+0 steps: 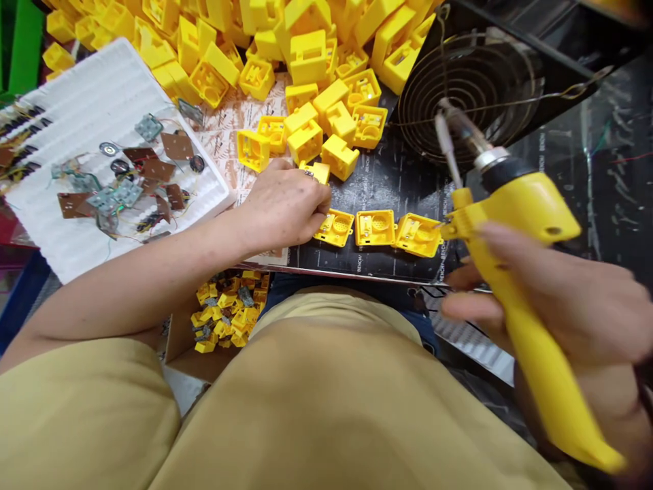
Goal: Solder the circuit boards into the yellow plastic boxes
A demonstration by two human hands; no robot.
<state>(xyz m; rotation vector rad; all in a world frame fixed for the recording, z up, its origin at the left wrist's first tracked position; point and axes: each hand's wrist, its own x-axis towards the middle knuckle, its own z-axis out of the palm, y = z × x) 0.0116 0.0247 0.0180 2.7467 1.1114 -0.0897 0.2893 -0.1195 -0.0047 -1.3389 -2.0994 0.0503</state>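
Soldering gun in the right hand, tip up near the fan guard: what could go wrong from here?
1. The right hand holds the soldering gun with its tip raised close to the wire fan guard; a swing could likely snag or touch it.
2. The left hand rests at the row of open yellow housings, right beside the gun's path, so a burn seems possible.
3. The loose pile of yellow housings crowds the mat and could slide into the row.
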